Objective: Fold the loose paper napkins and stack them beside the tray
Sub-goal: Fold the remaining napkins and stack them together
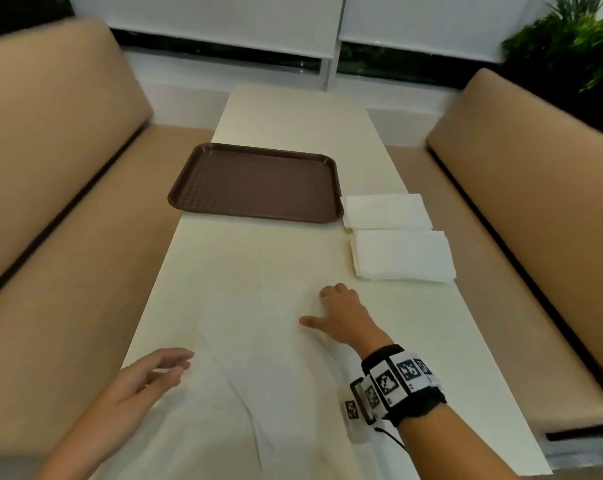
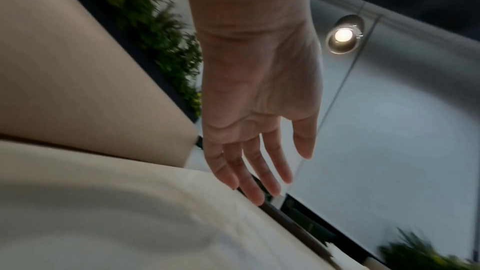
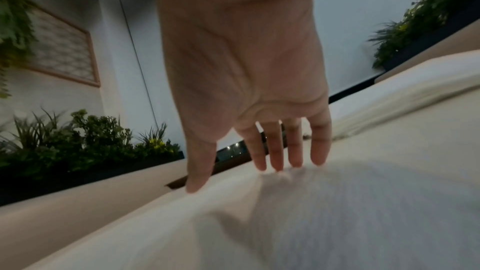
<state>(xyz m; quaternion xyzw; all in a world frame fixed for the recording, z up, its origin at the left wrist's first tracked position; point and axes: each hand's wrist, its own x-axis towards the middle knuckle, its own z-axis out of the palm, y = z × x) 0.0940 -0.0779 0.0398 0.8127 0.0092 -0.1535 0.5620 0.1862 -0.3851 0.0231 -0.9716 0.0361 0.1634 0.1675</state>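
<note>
**Both hands on a spread napkin at a booth table**

A long cream table (image 1: 293, 126) runs between two tan upholstered benches (image 1: 51, 133) toward a window with white roller blinds (image 1: 224, 22); green plants (image 1: 570, 46) stand at the far right, and the right wrist view shows more planters and a framed panel on the wall; a ceiling light (image 2: 342, 35) glows in the left wrist view.

A brown textured tray (image 1: 258, 183) lies on the table, its left edge overhanging; just beside its right rim sit two stacks of folded napkins (image 1: 402, 256), one behind the other.

An unfolded napkin (image 1: 258, 368), creased and nearly the table's colour, lies near the viewer; its edges are hard to trace.

The right hand (image 1: 345, 315), fingers extended and spread, presses its tips on the napkin, grasping nothing; the left hand (image 1: 144, 379) is relaxed with straight fingers at the napkin's left edge, and whether it touches is unclear.

Both wrist views are blurred.
</note>
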